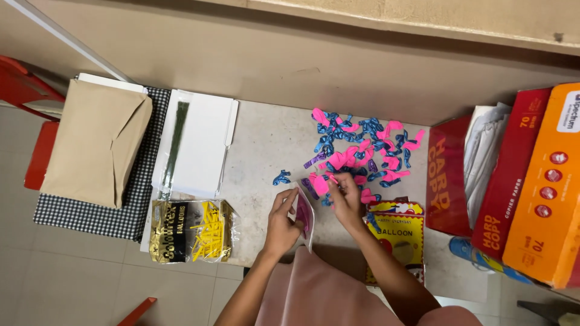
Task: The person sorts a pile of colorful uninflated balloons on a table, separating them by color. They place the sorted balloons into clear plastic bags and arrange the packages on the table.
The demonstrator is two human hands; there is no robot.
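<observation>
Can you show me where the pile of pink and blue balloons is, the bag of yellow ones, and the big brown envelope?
pile of pink and blue balloons (362, 151), head view, middle of the heap.
bag of yellow balloons (208, 232), head view, on the yellow bunch.
brown envelope (90, 142), head view, centre of its face.

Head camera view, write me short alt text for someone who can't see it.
Seen from above, a person's right hand picks at a pile of pink and blue balloons on a stone slab, while the left hand holds a small clear bag. A packet of yellow balloons lies left; red and orange paper boxes stand right.
</observation>
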